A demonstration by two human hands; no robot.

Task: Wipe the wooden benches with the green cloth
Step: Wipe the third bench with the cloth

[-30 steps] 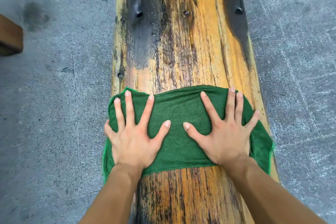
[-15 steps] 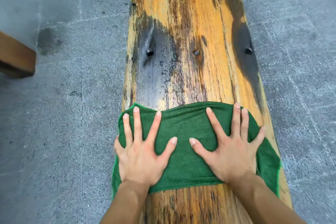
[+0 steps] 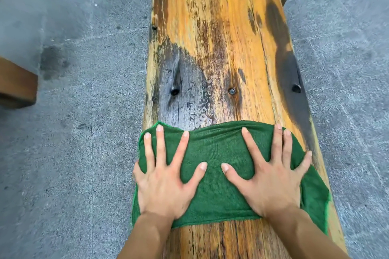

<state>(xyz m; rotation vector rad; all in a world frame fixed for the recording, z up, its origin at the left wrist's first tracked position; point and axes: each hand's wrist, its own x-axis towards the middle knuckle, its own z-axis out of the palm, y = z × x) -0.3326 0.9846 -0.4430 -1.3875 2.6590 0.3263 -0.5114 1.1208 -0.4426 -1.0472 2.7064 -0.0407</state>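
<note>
The cloth [image 3: 219, 176] is lying spread flat across the full width of the bench [image 3: 221, 38], near its near end, with its left edge hanging over the left edge of the bench and its right corner draping toward the right edge. The left hand [image 3: 166, 185] is pressing palm-down on the left half of the cloth, fingers splayed wide and gripping nothing; the right hand [image 3: 271, 183] is doing the same on the right half, flat and unclenched. Neither hand is closing on the fabric; both are holding it only by downward pressure. Just beyond the far edge of the cloth, water beads [image 3: 200, 111] are standing on a dark, wet patch of the wood around a bolt hole [image 3: 174, 91], with a screw head [image 3: 232, 91] near the middle and another hole [image 3: 296, 88] by the right edge. In my judgement the stroke in hand is a push along the grain toward the far end; it calls for even pressure from both palms, the leading edge kept flat so it does not roll under, and a slow pass over the holes so the fabric does not snag. No brand, label or legible writing is showing anywhere.
</note>
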